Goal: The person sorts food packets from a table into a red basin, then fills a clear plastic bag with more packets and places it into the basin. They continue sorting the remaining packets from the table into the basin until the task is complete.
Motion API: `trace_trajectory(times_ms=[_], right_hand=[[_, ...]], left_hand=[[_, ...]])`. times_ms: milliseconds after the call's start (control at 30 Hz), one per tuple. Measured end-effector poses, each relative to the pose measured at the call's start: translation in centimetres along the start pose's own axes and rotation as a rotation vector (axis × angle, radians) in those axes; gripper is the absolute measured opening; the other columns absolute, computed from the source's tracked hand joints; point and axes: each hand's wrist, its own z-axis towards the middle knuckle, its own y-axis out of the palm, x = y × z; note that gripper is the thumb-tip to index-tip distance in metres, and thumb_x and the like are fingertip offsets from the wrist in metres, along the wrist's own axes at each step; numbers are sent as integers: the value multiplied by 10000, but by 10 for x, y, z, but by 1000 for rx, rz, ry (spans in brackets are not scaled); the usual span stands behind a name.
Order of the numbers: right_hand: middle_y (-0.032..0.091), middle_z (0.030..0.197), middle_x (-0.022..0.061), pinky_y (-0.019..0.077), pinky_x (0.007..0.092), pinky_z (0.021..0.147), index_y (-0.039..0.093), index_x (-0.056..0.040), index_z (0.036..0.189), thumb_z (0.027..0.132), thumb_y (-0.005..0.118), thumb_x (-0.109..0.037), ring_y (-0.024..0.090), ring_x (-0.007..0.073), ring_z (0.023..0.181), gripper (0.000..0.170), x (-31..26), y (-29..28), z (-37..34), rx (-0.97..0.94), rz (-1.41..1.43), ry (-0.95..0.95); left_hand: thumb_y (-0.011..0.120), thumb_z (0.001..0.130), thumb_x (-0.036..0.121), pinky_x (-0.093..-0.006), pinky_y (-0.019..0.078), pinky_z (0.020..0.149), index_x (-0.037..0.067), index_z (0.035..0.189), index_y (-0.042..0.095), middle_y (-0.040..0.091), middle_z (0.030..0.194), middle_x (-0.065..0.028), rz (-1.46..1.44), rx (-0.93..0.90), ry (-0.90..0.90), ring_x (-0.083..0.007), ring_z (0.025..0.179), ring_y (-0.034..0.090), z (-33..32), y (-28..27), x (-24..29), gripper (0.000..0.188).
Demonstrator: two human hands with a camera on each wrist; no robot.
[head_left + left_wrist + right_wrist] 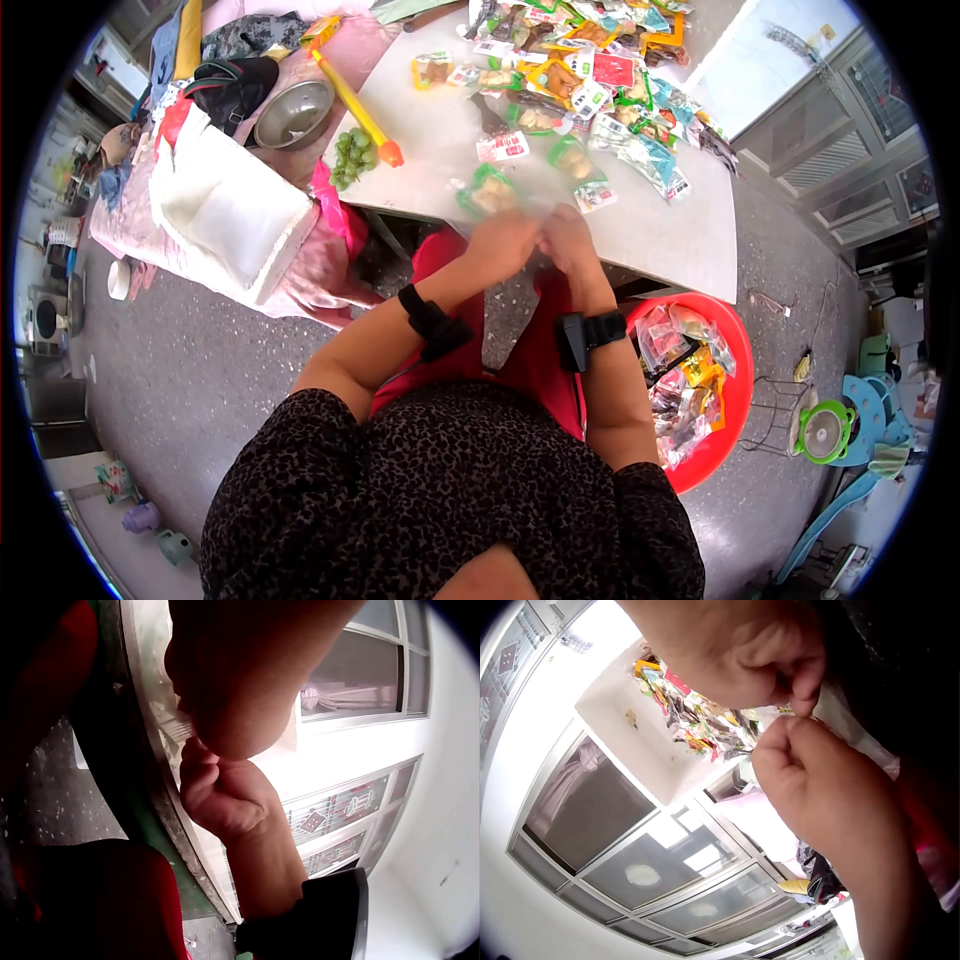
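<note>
My left hand (505, 242) and right hand (568, 240) meet over the table's front edge, fingers curled and fingertips together. Between them they pinch a clear plastic packet, mostly covered by the fingers; pale see-through film (859, 739) shows beside the fingertips in the right wrist view. Just beyond the left hand is a blurred green-and-clear food packet (490, 190) with pale contents. A similar packet (572, 158) lies past the right hand, near a small white-and-teal one (595, 196). In the left wrist view, the right hand (225, 796) is curled beneath the left hand (232, 690).
A heap of snack packets (590, 75) covers the back of the white table (690, 235). On the right, a red basin (742, 370) holds more packets. Green grapes (353, 158), a yellow toy stick (350, 100), a metal bowl (295, 115) and a white foam box (230, 210) are on the left.
</note>
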Motion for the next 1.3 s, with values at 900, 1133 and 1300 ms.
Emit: trace_trajectory(times_ms=[900,1133,1300], right_hand=[[545,847,105,416,382,648,463,-44,989,661,576,-141,533,253,815,360,-10,-40,35,533,-1134,-884],[547,956,123,412,435,692,465,-51,994,705,494,-160,524,271,897,310,-14,-56,62,420,-1549,-639],[562,889,158,424,404,685,494,-58,929,727,423,-99,541,311,808,218,-31,-57,52,415,-1495,-558]], left_hand=[[442,723,123,-438,373,580,50,703,445,484,689,-148,23,-23,-43,-342,667,477,12,6,-32,76],[438,713,119,-434,383,579,51,702,453,487,696,-142,155,-41,-162,-327,679,482,4,2,-15,70],[453,702,133,-429,395,583,52,720,454,488,705,-134,178,84,-157,-319,692,490,-9,-1,-8,83]])
